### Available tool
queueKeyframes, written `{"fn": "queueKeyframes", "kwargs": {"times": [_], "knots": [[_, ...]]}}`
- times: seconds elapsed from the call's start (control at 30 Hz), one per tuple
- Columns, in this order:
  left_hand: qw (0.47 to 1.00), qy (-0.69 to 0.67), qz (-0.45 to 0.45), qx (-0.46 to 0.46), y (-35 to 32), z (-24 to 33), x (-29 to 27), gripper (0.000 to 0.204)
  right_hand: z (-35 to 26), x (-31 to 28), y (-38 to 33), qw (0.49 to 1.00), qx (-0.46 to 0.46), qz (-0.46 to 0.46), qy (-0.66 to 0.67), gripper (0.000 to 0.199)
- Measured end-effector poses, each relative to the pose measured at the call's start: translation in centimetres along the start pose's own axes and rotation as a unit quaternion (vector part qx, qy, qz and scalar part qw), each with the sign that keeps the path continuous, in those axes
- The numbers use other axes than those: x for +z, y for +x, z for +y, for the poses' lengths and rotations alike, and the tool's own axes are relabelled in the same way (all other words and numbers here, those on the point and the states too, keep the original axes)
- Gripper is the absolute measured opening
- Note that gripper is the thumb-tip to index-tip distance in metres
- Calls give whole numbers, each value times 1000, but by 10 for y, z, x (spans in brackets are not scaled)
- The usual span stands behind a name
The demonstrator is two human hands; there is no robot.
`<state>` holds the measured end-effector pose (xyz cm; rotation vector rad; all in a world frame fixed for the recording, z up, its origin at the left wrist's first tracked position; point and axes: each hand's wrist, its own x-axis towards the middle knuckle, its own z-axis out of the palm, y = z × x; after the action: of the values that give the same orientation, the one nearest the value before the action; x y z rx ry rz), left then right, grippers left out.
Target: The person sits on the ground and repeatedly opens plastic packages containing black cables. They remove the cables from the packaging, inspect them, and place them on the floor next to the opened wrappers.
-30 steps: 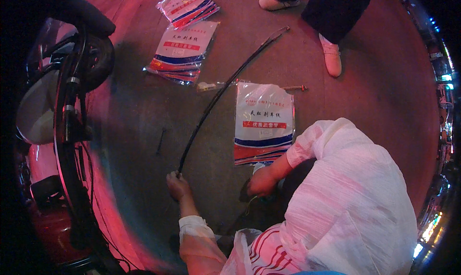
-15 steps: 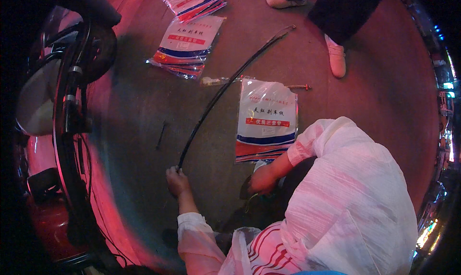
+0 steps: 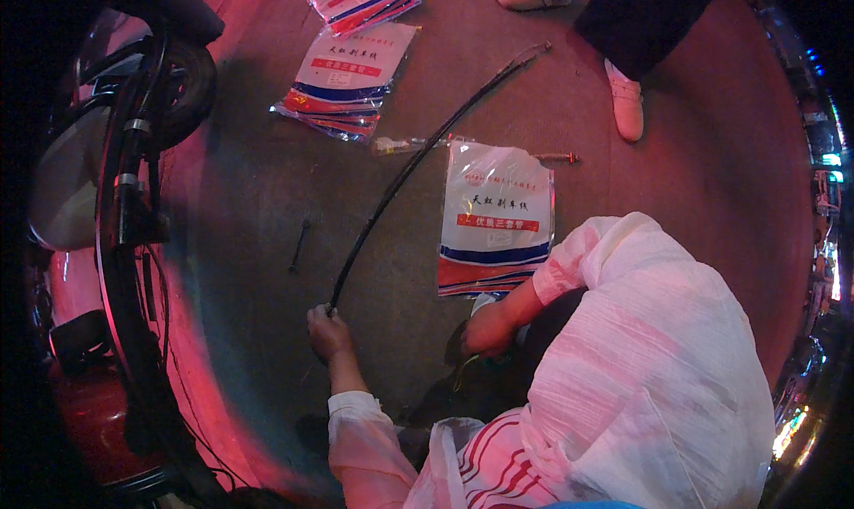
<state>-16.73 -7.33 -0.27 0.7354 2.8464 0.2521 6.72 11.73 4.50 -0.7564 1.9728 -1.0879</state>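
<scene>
A long bundle of black cables stretches over the floor from far right to near left. Its near end is in my left hand, which is closed round it. My right hand is curled low beside my bent knee, just below the nearest plastic packet. A thin yellowish strand shows under that hand; what its fingers hold is hidden. That packet is white, red and blue and lies flat right of the cables. A small dark wrench-like tool lies to their left.
More printed plastic packets lie in piles at the far left. Another person's shoes stand at the far right. A vehicle with a black tube frame occupies the left side. Shiny packaged goods line the right edge.
Both hands keep nearly the same places and grips. The view has shifted very slightly.
</scene>
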Motion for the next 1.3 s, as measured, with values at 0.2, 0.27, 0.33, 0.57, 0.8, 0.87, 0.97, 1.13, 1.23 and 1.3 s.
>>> {"fn": "queueKeyframes", "kwargs": {"times": [0.2,0.27,0.33,0.57,0.8,0.87,0.97,1.13,1.23,1.3], "knots": [[1000,-2,9,16,0,-7,9,11,-7,-10,-3,999,10,-26,17,28],[1000,-8,3,20,1,-7,10,11,-4,-5,2,998,34,-58,-2,28],[1000,-21,0,17,0,-7,9,12,-3,-3,2,999,22,-40,-5,28],[999,-30,7,5,-1,-5,9,12,21,28,13,997,-61,42,5,42],[999,-33,-12,-11,0,-14,11,12,8,8,9,998,-59,4,-6,43],[1000,-19,-12,-10,0,-15,12,12,-3,-2,4,1000,-21,-18,5,39],[1000,-20,-11,-14,1,-14,9,12,-20,-22,-5,1000,-6,-13,25,32],[1000,-8,-3,-8,1,1,2,11,-3,-1,4,998,31,-43,-16,30],[1000,-2,16,12,-1,-1,2,11,-5,-5,2,999,11,-40,-12,31],[999,10,23,23,0,-2,4,11,-6,-6,0,999,4,-39,-13,31]]}}
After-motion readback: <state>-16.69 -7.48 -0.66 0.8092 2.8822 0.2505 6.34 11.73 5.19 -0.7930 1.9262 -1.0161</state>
